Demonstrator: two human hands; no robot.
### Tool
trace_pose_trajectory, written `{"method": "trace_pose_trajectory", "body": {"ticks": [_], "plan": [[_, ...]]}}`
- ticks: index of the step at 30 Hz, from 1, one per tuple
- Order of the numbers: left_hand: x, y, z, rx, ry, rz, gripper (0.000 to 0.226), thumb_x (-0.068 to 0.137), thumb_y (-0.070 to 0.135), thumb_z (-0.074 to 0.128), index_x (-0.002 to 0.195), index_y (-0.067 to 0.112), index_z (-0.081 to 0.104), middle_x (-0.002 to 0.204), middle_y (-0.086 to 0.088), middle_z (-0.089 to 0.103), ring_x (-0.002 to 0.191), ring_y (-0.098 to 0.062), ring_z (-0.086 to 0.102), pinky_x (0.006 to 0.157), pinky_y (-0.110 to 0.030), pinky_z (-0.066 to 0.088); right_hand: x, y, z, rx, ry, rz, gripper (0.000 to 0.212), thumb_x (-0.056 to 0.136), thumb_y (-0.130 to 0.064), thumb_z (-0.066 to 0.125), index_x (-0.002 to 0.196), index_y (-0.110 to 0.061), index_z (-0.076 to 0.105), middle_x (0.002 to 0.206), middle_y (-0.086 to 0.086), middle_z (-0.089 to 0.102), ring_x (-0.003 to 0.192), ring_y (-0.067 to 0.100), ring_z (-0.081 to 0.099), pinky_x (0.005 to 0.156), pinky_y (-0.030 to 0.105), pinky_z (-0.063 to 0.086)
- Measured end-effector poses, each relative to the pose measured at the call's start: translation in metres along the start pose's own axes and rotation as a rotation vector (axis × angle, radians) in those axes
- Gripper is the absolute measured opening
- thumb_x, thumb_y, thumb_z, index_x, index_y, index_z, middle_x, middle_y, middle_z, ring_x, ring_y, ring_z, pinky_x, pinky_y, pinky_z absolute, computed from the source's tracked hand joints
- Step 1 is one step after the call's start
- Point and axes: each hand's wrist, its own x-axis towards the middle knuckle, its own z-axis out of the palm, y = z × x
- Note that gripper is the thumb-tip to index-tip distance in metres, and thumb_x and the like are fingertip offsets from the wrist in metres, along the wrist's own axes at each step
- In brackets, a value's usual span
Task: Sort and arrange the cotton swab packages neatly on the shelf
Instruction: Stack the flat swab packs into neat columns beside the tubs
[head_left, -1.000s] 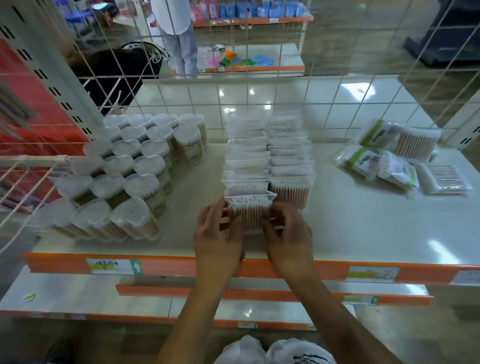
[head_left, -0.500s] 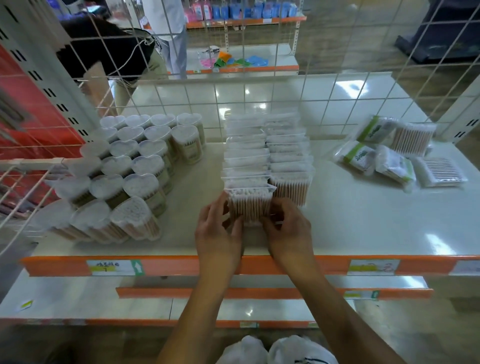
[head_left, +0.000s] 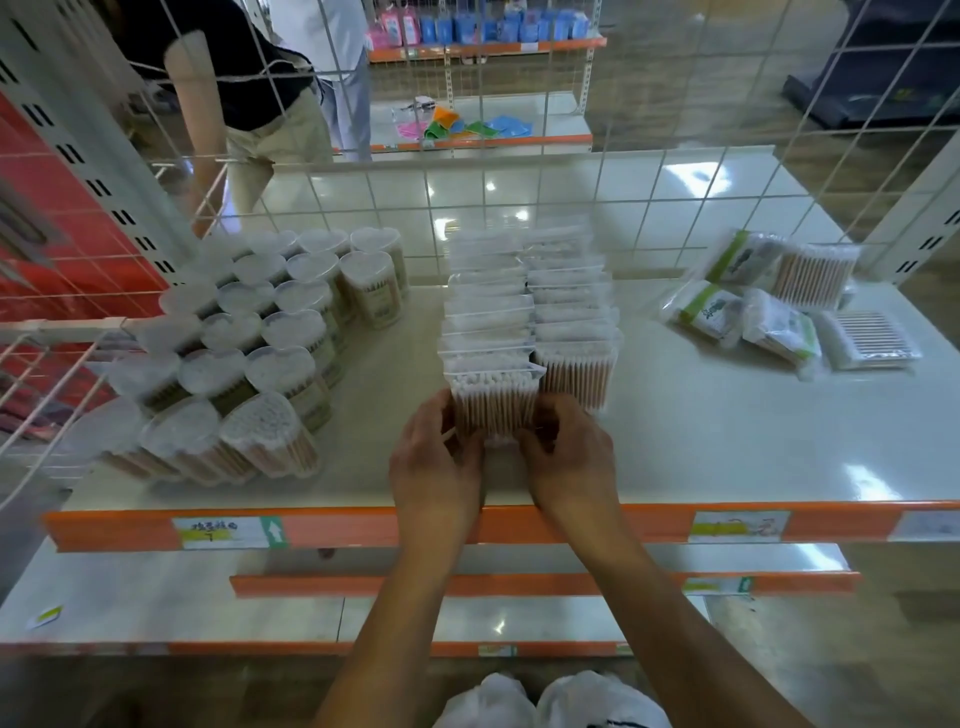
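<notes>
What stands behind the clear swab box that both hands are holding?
Behind the held box, a row of like boxes runs straight back. Mostly their lids show; their fronts are covered by the boxes before them.

White shelf, heart-lidded tubs left, swab boxes centre, bagged swabs right

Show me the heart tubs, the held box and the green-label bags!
heart tubs (head_left: 280, 366), head view, one tub's lid.
held box (head_left: 493, 405), head view, its front face.
green-label bags (head_left: 698, 306), head view, one bag's label.
</notes>
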Motion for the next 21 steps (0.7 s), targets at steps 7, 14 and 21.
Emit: {"method": "trace_pose_trajectory", "body": {"ticks": [7, 14, 21], "plan": [[-0.004, -0.003, 0.001, 0.026, -0.024, 0.011, 0.043, 0.083, 0.018, 0.067, 0.125, 0.018, 0.056, 0.114, 0.003, 0.065, 0.101, -0.013, 0.063, 0.089, -0.032, 0.05, -0.005, 0.004, 0.0, 0.0, 0.033, -0.033, 0.024, 0.084, -0.017, 0.066, 0.107, -0.015, 0.058, 0.099, -0.001, 0.062, 0.086, 0.014, 0.06, 0.072, 0.022, 0.044], [-0.015, 0.002, 0.0, -0.003, 0.155, 0.087, 0.05, 0.086, 0.016, 0.065, 0.131, 0.004, 0.047, 0.123, -0.014, 0.053, 0.104, -0.017, 0.056, 0.086, -0.011, 0.038, -0.01, 0.008, -0.004, 0.061, 0.079, -0.067, 0.027, 0.082, -0.021, 0.069, 0.106, -0.015, 0.059, 0.096, 0.0, 0.059, 0.083, 0.014, 0.058, 0.073, 0.032, 0.052], [-0.025, 0.019, 0.013, -0.027, 0.326, 0.361, 0.048, 0.085, 0.019, 0.055, 0.13, 0.009, 0.043, 0.13, -0.015, 0.042, 0.123, -0.024, 0.041, 0.107, -0.022, 0.032, -0.014, 0.016, -0.023, 0.205, 0.119, -0.096, 0.027, 0.081, -0.02, 0.07, 0.106, -0.022, 0.059, 0.097, -0.006, 0.06, 0.087, 0.006, 0.058, 0.071, 0.019, 0.051]]}}
